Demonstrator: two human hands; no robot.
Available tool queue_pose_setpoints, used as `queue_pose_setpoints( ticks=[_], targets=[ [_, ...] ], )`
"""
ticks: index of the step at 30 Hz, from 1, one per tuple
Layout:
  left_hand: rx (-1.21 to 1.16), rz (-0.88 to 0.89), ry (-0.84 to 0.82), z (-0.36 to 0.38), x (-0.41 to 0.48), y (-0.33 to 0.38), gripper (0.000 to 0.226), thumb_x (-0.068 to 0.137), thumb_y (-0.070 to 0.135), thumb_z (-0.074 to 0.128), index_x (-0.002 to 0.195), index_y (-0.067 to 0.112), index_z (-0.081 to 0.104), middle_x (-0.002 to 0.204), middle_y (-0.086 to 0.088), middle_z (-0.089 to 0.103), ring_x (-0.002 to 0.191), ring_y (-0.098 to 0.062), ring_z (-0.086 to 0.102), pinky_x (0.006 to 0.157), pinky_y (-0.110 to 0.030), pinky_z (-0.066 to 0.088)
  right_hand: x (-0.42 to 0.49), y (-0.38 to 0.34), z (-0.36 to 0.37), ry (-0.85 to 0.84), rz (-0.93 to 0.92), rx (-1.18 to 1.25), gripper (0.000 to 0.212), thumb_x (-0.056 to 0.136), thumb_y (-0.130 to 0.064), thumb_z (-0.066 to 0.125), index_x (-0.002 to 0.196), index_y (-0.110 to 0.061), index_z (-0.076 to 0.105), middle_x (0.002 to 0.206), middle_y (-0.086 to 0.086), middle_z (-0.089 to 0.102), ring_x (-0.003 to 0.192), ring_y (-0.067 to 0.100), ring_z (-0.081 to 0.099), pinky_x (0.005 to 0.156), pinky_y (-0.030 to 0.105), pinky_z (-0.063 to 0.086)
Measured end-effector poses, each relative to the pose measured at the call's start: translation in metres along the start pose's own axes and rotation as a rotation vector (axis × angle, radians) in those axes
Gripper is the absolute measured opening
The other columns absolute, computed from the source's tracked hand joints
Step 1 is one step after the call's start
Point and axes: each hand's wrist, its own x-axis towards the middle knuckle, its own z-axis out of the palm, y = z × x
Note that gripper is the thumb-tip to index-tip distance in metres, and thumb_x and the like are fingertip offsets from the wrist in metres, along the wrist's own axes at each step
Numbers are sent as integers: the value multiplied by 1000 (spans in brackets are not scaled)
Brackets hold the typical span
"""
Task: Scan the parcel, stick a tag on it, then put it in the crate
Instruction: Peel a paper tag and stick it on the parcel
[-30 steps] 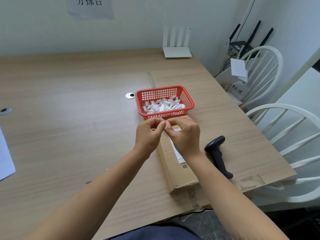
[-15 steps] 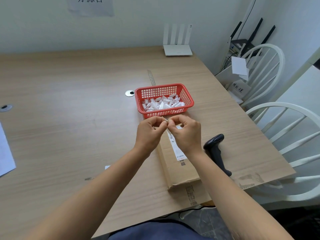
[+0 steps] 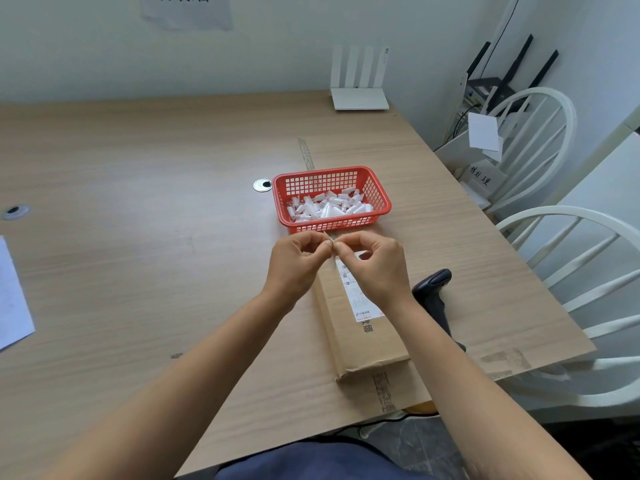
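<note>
A long brown cardboard parcel (image 3: pixel 367 344) with a white shipping label lies flat on the wooden table (image 3: pixel 138 237), in front of me. Above its far end my left hand (image 3: pixel 298 261) and my right hand (image 3: pixel 375 265) meet fingertip to fingertip, both pinching one small pale tag (image 3: pixel 331 241). A red mesh basket (image 3: pixel 379 195) holding several small white tags stands just beyond my hands. The black handheld scanner (image 3: pixel 433 292) lies on the table right of the parcel, partly hidden by my right forearm.
A white router (image 3: pixel 358 98) stands at the table's far edge. Two white chairs (image 3: pixel 571 244) are at the right, close to the table edge. A white sheet of paper (image 3: pixel 10 299) lies at the left edge. A round cable grommet (image 3: pixel 262 185) sits left of the basket.
My hands stay pinched together on the tag over the parcel's far end, fingers shifting slightly. More of the parcel's white label shows beneath my right hand.
</note>
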Motion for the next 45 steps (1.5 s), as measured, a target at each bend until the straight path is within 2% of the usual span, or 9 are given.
queue_pose_setpoints(
  ticks=[4,7,12,20,26,29,32,38,45],
  targets=[
    [154,44,-15,-2,2,0,14,83,12,61,72,19,67,66,9,62,62,-4,58,64,-18,50,-1,1,-5,9,-185,-256,10,76,-22,66,81,-17,73,75,0,75,68,9,65,61,33,55],
    [234,101,-13,-4,4,1,12,82,13,62,74,18,69,63,14,61,58,8,57,56,-7,46,-1,-3,-4,54,-230,-334,9,75,-24,67,81,-17,69,72,-1,74,65,14,66,57,35,55],
    [252,112,-2,-5,5,0,10,81,12,62,78,10,72,61,15,59,55,10,56,53,-4,43,1,-4,-5,16,-232,-281,12,76,-22,64,78,-13,72,72,3,75,63,17,67,59,41,57],
    [171,95,6,-1,3,0,11,80,12,64,72,17,69,63,13,63,57,6,58,56,-8,47,3,-6,-3,49,-274,-339,14,75,-20,62,68,-11,70,63,4,72,56,18,64,51,36,54],
    [50,41,-30,-3,5,-4,10,80,8,63,74,10,71,67,-3,65,69,-16,58,66,-29,50,6,-2,4,93,-301,-341,23,75,-26,52,63,-11,65,59,3,69,55,17,61,49,36,52],
    [15,19,-97,-6,8,-6,17,81,7,63,69,16,70,65,2,65,62,-2,59,60,-17,50,7,2,6,63,-274,-321,23,74,-27,51,64,-12,65,60,3,68,56,17,60,52,39,53],
    [36,16,-137,-7,10,-6,20,82,9,63,68,21,68,65,5,64,60,-1,59,56,-10,47,9,4,5,9,-189,-242,19,76,-24,57,67,-10,67,64,5,69,58,18,61,57,39,55],
    [14,1,-161,-6,18,-4,19,83,7,61,69,18,68,72,-2,65,78,-19,59,75,-31,52,15,6,1,-25,4,-67,11,76,-8,62,67,-13,65,59,-6,61,52,3,54,56,11,44],
    [7,-38,-123,-3,33,-7,24,83,5,59,65,21,65,71,0,63,75,-14,58,72,-25,50,33,18,-9,4,94,35,18,77,-7,61,63,-18,61,56,-12,56,48,-3,51,53,10,43]
  ],
)
